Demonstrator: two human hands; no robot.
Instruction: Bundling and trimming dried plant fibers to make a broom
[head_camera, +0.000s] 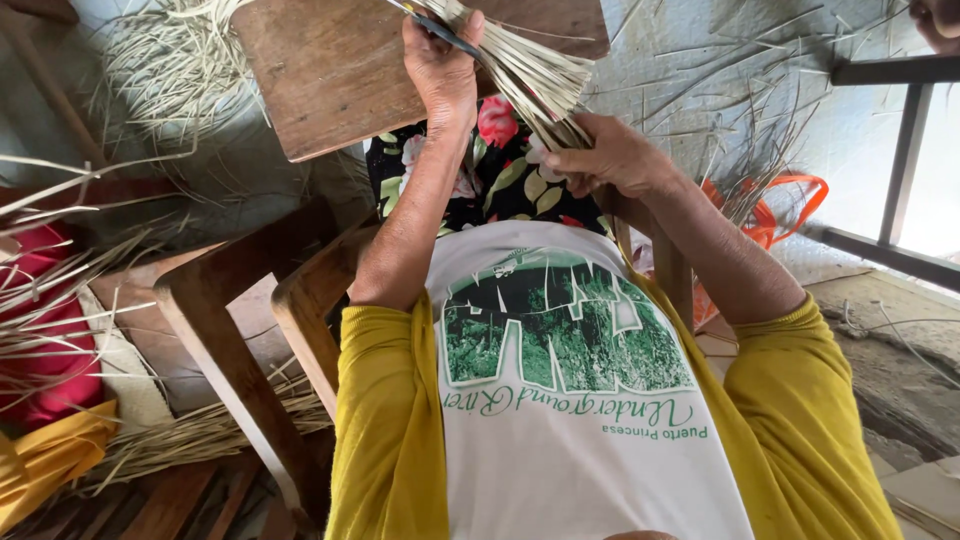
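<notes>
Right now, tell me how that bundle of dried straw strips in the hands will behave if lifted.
The bundle of strips probably flops: its ends fan loosely beyond the right hand. Likely light, since the left hand steadies it easily. Thin strips may bend or split.

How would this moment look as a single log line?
left hand: grips thin tool over strips | right hand: clasps bundle of dried leaf strips | wooden board: beneath bundle

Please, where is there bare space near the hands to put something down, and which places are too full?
Bare space: the wooden board, left of the left hand, and the wooden stool seat at lower left. Crowded: the lap between the hands, filled by the bundle of dry strips gripped by the right hand, and the floor at upper left, covered by loose straw.
</notes>
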